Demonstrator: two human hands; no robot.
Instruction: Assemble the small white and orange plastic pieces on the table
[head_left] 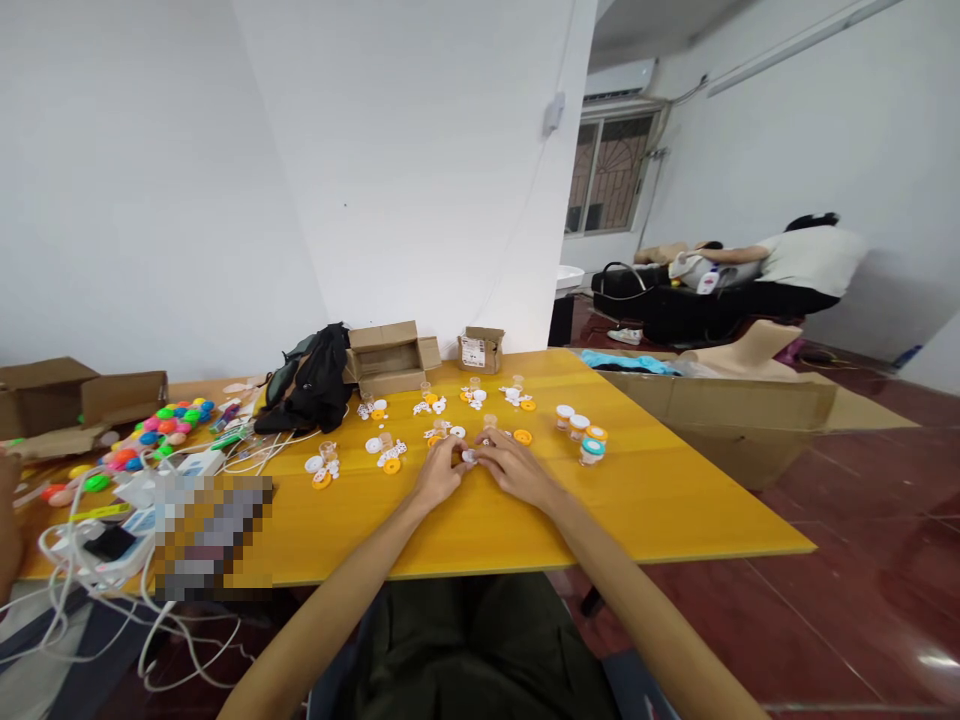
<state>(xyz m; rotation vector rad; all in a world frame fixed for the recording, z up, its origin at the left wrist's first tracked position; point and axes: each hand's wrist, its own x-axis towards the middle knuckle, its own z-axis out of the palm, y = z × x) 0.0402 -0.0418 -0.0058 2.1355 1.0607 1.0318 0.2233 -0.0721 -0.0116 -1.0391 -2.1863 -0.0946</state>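
Observation:
My left hand [440, 474] and my right hand [519, 467] meet above the yellow table [487, 530]. Their fingers pinch a small white round piece [469, 456] between them; its details are too small to read. Just beyond the fingers is a clear cup [490, 422], with an orange ring-shaped lid [523, 437] to its right. Groups of small clear cups, white discs, orange lids and white dotted pieces [392, 450] lie around and behind my hands. Right of my right hand stand several closed small jars, including one with a teal lid [592, 451].
At the left are a black backpack [309, 380], colourful plastic balls [150, 440], tangled white cables and a power strip [124, 560]. Open cardboard boxes [386, 362] stand along the wall. A large carton [697, 410] adjoins the table's right side. Another person [810, 260] leans over at the far right.

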